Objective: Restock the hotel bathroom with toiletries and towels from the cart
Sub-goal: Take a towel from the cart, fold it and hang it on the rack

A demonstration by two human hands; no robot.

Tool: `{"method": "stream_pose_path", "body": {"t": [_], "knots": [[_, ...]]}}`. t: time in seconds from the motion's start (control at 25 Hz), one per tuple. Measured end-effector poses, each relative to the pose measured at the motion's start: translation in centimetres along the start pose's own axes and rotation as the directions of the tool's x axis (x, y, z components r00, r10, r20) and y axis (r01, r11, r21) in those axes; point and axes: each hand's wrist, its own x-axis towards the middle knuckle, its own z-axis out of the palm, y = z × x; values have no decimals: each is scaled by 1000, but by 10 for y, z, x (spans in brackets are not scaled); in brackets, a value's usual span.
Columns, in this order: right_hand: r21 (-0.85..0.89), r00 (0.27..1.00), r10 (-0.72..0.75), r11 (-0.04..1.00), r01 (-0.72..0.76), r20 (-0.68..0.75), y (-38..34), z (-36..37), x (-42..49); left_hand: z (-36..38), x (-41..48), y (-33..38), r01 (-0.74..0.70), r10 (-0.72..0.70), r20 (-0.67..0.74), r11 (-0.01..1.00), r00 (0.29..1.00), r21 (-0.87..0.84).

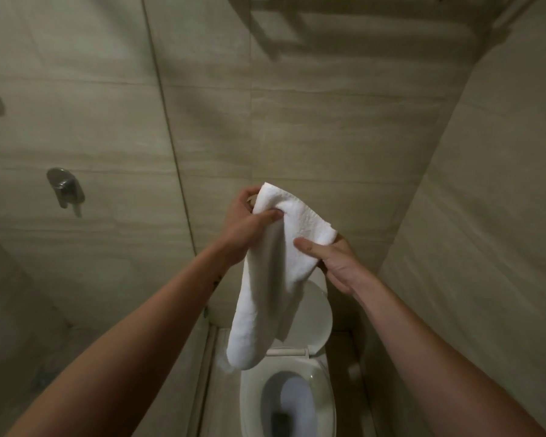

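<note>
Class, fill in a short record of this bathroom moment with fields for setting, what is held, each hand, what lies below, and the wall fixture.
setting: tiled bathroom, glass shower screen on the left
held item: white towel, hanging down in a loose fold
left hand: grips the towel's upper edge
right hand: thumb pressed on the towel's right side
below: toilet, lid raised, bowl open
wall fixture: chrome shower valve

bathroom: toilet [292, 395], shower valve [64, 187], glass partition [167, 127], tiled walls [344, 121].
</note>
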Motion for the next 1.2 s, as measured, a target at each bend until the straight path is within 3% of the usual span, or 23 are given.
{"method": "stream_pose_path", "body": {"t": [0.12,0.2,0.28,0.36,0.44,0.52,0.6,0.72,0.8,0.84,0.92,1.0,1.08,1.16,1.2], "knots": [[-92,985,-136,988,127,-103,0,3,6,-7,-3,-4,-57,67,-112,995,991,87],[-250,959,-257,943,221,-121,-3,12,9,-7,-5,-13,-82,158,-252,954,955,289],[-379,929,-346,883,277,-128,-5,25,11,-1,-12,-24,2,182,-369,896,912,445],[-404,907,-371,874,269,-200,-8,33,15,8,-24,-38,29,89,-247,899,965,437],[-356,891,-348,904,237,-290,-14,38,18,13,-42,-51,44,-66,58,947,996,320],[-301,893,-302,932,202,-333,-18,41,21,12,-51,-59,104,-140,289,985,947,137],[-269,914,-237,951,150,-329,-19,44,21,14,-50,-61,86,-100,380,995,919,53],[-105,982,-107,990,91,-157,-26,46,20,24,-45,-56,-29,-7,266,991,964,133],[-25,997,-61,998,62,41,-28,41,19,23,-41,-53,48,-60,124,994,990,102],[-60,994,-81,995,85,73,-26,35,19,22,-38,-50,125,-126,114,992,985,21],[-256,977,-210,947,193,-38,-14,21,21,16,-32,-42,268,-256,123,958,959,-97],[-452,941,-286,874,180,-179,3,3,23,10,-28,-29,334,-316,132,931,940,-147],[-460,967,-137,887,23,-214,16,-9,22,5,-27,-15,365,-343,154,919,927,-151],[-341,980,76,930,-136,-185,24,-16,20,-1,-23,-5,400,-381,159,910,911,-107],[-299,982,106,943,-148,-153,24,-16,17,-4,-21,-2,415,-400,150,906,904,-83]]}}
